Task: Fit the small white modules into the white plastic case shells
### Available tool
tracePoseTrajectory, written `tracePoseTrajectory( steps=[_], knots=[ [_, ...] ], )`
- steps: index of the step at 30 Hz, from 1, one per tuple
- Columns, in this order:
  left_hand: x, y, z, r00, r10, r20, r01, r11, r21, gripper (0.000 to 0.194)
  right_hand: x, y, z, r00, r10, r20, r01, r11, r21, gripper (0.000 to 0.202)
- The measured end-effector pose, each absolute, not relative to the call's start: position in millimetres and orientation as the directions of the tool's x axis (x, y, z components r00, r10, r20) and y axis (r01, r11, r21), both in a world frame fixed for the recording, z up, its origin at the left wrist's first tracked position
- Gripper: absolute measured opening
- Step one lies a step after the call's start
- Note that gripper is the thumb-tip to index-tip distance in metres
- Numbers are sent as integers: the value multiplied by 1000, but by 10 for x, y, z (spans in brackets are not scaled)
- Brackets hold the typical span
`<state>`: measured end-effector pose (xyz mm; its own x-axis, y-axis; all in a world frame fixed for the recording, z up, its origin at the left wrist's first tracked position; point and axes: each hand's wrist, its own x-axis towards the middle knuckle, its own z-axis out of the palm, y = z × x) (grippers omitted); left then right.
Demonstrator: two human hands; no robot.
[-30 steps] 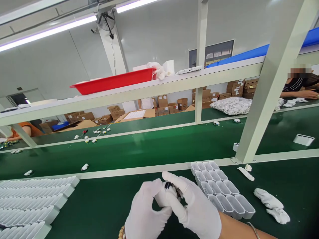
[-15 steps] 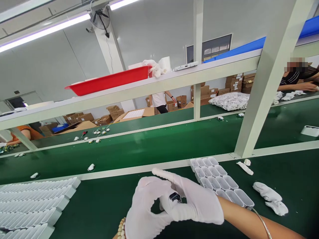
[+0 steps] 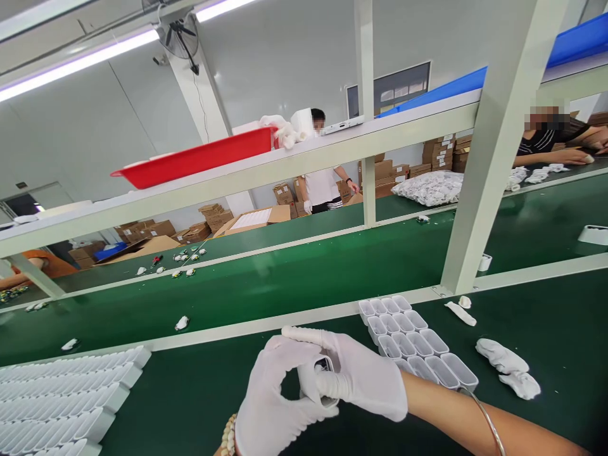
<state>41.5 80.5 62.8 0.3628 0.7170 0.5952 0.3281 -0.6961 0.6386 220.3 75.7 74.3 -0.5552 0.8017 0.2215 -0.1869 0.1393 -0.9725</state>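
My left hand (image 3: 273, 396), in a white glove, curves its fingers and thumb around a small white plastic housing (image 3: 308, 379). The housing is tilted, with its open end towards my right hand (image 3: 368, 373), which is also gloved. A small dark part (image 3: 323, 364) shows at the opening, mostly hidden by the fingers. The right thumb presses at the opening and the right fingers close over the top. Beside the right wrist stand rows of translucent white open cups (image 3: 418, 342).
Rows of white housings (image 3: 71, 399) stand at the left. Crumpled white finger covers (image 3: 503, 356) lie at the right. Beyond a low rail runs a green conveyor belt (image 3: 266, 278) carrying small white parts (image 3: 182, 323). A post (image 3: 498, 158) and a shelf with a red tray (image 3: 199, 155) rise ahead.
The dark part, clearer before between my fingers, now shows deeper in the housing's opening. My right thumb has moved onto the opening. A person behind the shelf has come more into view.
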Motion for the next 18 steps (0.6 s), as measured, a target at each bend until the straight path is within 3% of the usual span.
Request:
tracePoseTrajectory(
  steps=[3,6,9,13,18],
  knots=[
    [407,863,666,394,746,537,241,-648,722,46,2240,748,813,-540,787,297,-158,252,-955,78],
    [389,893,682,477,727,495,228,-646,729,40,2223,763,795,-536,818,207,-178,131,-975,68],
    [406,875,631,536,655,533,301,-738,605,38,2157,795,701,-495,861,115,-229,-1,-973,77],
    [508,835,465,454,529,717,400,-840,366,47,2086,801,609,-427,902,62,-256,-54,-965,70],
    [603,856,378,438,495,751,404,-854,328,28,2086,795,607,-456,890,17,-182,-75,-980,73]
  ],
)
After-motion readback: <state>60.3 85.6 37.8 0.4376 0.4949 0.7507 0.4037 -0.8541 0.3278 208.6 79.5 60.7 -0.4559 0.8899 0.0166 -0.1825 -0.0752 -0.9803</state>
